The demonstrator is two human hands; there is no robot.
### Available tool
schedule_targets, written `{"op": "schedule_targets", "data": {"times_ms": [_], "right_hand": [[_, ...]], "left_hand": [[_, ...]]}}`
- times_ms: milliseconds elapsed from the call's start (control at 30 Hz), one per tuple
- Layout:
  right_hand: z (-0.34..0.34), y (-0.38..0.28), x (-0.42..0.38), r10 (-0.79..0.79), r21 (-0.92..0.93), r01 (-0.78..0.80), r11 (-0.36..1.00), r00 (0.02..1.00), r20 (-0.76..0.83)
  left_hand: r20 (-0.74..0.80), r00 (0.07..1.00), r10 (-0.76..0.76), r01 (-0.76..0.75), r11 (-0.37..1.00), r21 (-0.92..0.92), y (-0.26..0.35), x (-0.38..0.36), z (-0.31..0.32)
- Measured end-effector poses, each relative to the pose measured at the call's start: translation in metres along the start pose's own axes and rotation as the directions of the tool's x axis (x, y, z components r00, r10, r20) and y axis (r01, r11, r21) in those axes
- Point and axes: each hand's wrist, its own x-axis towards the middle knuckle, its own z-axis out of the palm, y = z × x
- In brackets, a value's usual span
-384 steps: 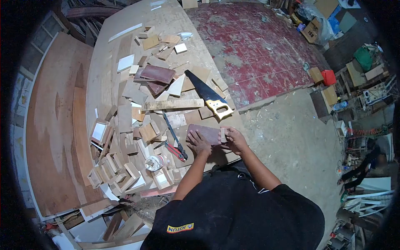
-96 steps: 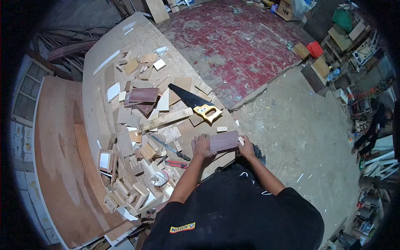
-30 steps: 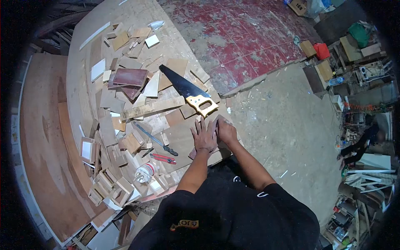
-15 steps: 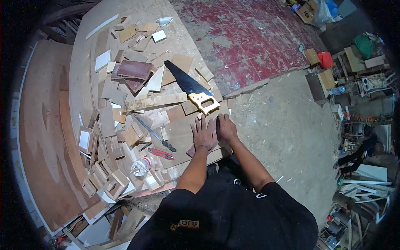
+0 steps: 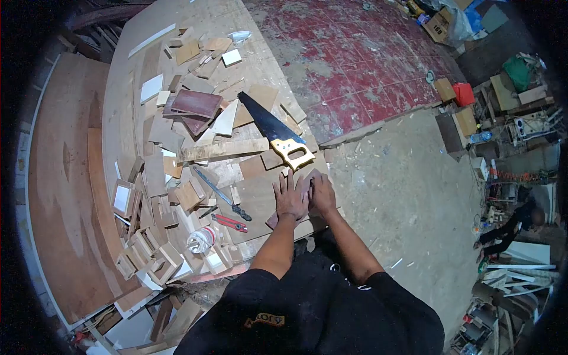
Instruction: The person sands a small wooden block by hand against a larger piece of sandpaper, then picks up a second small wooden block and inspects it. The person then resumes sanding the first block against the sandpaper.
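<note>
My left hand (image 5: 291, 198) lies flat with spread fingers on a reddish-brown board (image 5: 273, 220), near the front edge of the workbench. Beside it on the right, my right hand (image 5: 322, 192) has its fingers bent down at the board's right side; whatever they hold is hidden. A handsaw (image 5: 291, 153) with a yellow handle rests just beyond both hands. To the left of my left hand lie a red cutter knife (image 5: 229, 223) and a thin dark rasp-like tool (image 5: 220, 192).
Wood offcuts (image 5: 188, 195) and a clear jar (image 5: 201, 239) cover the workbench's (image 5: 266, 53) left part. A long wooden strip (image 5: 225, 149) lies beyond the tools. Another person (image 5: 512, 228) is at the far right, among stacked scraps and boxes.
My right hand has shifted slightly down and toward my left hand, its fingers now more bent. The whole view has shifted slightly. My left hand stays flat on the board.
</note>
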Motion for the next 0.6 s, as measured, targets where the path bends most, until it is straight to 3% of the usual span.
{"op": "schedule_targets", "data": {"times_ms": [133,200,433,600], "right_hand": [[-0.003,-0.003,-0.006,0.04,-0.045,-0.038,0.998,0.998,0.043],[-0.003,-0.004,-0.008,-0.001,0.033,0.002,0.999,1.0,-0.022],[0.002,0.007,0.003,-0.055,0.006,0.055,0.998,0.998,0.013],[0.011,0.013,-0.002,-0.114,0.024,0.116,0.993,0.991,-0.071]], "left_hand": [[0.044,0.999,-0.008,0.007,1.0,0.028,0.001,0.0,-0.001],[0.031,1.0,-0.001,0.0,0.999,0.042,0.001,0.002,0.002],[0.088,0.996,-0.024,0.019,0.998,0.064,0.004,0.003,-0.001],[0.088,0.996,-0.023,0.018,0.998,0.061,0.005,0.004,0.002]]}}
